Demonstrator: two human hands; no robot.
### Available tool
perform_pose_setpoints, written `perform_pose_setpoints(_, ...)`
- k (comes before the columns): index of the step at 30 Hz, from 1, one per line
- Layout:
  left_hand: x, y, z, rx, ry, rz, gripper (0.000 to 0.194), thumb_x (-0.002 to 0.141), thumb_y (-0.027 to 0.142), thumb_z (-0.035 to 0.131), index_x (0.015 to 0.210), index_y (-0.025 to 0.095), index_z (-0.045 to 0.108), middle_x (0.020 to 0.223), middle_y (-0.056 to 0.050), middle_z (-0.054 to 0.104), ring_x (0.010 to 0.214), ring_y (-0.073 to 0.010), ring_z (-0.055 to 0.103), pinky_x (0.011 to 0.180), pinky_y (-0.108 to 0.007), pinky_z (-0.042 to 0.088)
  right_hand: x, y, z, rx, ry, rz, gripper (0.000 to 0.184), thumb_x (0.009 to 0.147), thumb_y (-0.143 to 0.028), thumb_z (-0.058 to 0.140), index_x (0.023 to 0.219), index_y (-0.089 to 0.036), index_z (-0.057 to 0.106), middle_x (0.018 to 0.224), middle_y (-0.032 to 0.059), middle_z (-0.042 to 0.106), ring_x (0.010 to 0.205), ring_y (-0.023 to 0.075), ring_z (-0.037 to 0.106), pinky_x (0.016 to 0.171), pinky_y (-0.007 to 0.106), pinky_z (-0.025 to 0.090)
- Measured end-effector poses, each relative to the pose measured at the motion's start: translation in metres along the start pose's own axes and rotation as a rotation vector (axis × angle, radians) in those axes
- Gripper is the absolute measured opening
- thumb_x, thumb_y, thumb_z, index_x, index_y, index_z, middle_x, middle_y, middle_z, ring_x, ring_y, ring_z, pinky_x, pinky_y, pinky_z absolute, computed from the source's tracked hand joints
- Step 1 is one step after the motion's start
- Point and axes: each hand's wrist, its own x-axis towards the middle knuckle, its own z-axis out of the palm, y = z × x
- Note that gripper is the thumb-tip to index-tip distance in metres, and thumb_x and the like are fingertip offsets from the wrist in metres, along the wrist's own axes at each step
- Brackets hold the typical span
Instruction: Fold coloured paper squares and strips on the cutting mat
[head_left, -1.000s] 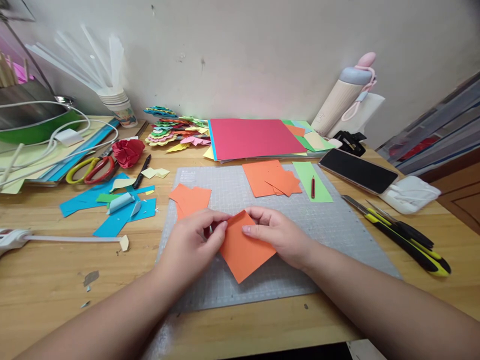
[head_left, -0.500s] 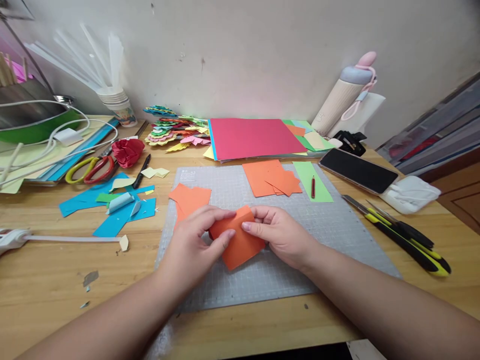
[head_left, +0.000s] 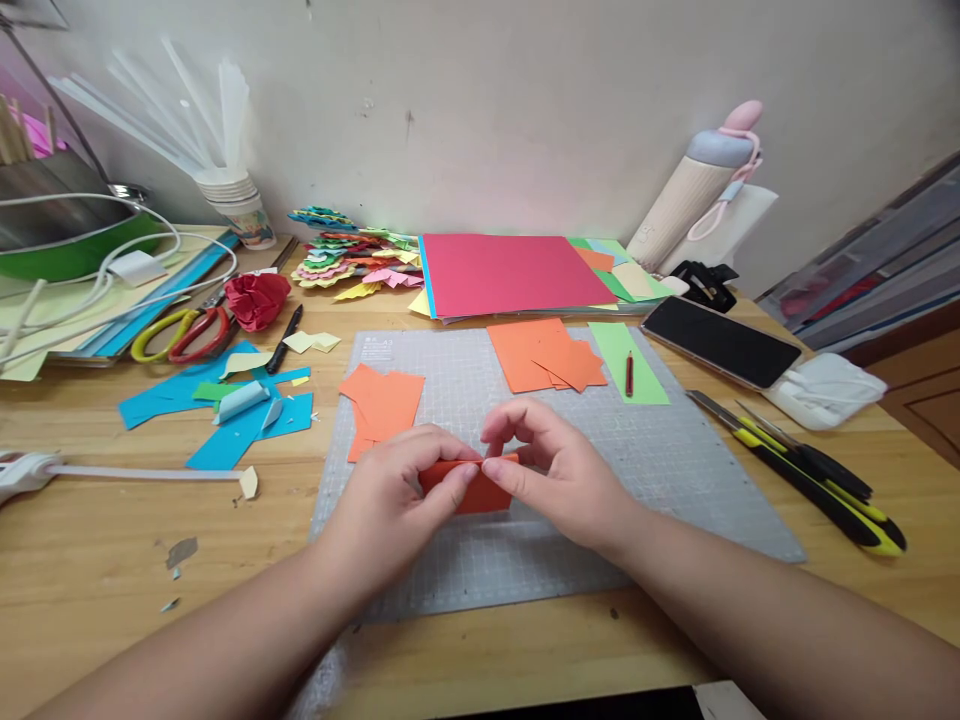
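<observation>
A piece of orange paper (head_left: 484, 497), bent over along its upper edge, is held just above the grey cutting mat (head_left: 585, 560). My left hand (head_left: 409, 490) pinches its left part between thumb and fingers. From the other side my right hand (head_left: 559, 470) grips the top edge, with its thumb in front and fingers curled behind. The two thumb tips almost meet at the middle. Orange paper scraps (head_left: 386, 395) lie beyond my left hand. Farther back on the mat are more orange pieces (head_left: 529, 355) and a green strip (head_left: 615, 345) with a short pencil (head_left: 629, 374) on it.
On the right lie a utility knife (head_left: 817, 485), a phone (head_left: 720, 340) and a white case (head_left: 832, 390). Scissors (head_left: 180, 335), blue paper scraps (head_left: 232, 435) and a black pen (head_left: 285, 340) are on the left. A red sheet (head_left: 510, 275) tops a stack by the wall.
The orange paper, flat and slanted before, is now bent over into a low band. My right hand has shifted its grip to the top edge, its fingers arched higher.
</observation>
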Motion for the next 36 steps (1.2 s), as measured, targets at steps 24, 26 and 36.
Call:
perform_pose_setpoints(24, -0.003, 0.003, -0.009, -0.186, 0.181, -0.224, 0.022, 0.077, 0.033, 0.064, 0.062, 0.018, 0.060, 0.061, 0.002, 0.059, 0.058, -0.0108, 0.051, 0.054, -0.023, 0.039, 0.003, -0.005, -0.013, -0.519, 0.128, -0.254, 0.015, 0.068, -0.007, 0.048, 0.063, -0.021, 0.051, 0.063, -0.0019, 0.057, 0.060, 0.0127, 0.052, 0.056, 0.028, 0.039)
perform_pose_setpoints(26, 0.001, 0.001, -0.014, -0.260, 0.297, -0.303, 0.023, 0.076, 0.036, 0.065, 0.062, 0.018, 0.059, 0.059, 0.003, 0.055, 0.057, -0.0097, 0.047, 0.051, -0.021, 0.036, 0.009, -0.004, -0.022, -0.431, 0.259, -0.164, 0.015, 0.068, -0.008, 0.048, 0.062, -0.021, 0.051, 0.063, -0.0016, 0.057, 0.062, 0.0136, 0.054, 0.057, 0.028, 0.041)
perform_pose_setpoints(36, 0.002, -0.003, -0.001, -0.507, 0.035, -0.438, 0.029, 0.075, 0.041, 0.065, 0.065, 0.016, 0.053, 0.061, 0.003, 0.050, 0.056, -0.0086, 0.041, 0.051, -0.020, 0.032, 0.002, 0.000, -0.002, 0.141, -0.090, 0.155, 0.013, 0.083, -0.030, 0.055, 0.077, -0.018, 0.054, 0.066, -0.0037, 0.048, 0.058, 0.0085, 0.043, 0.053, 0.022, 0.037)
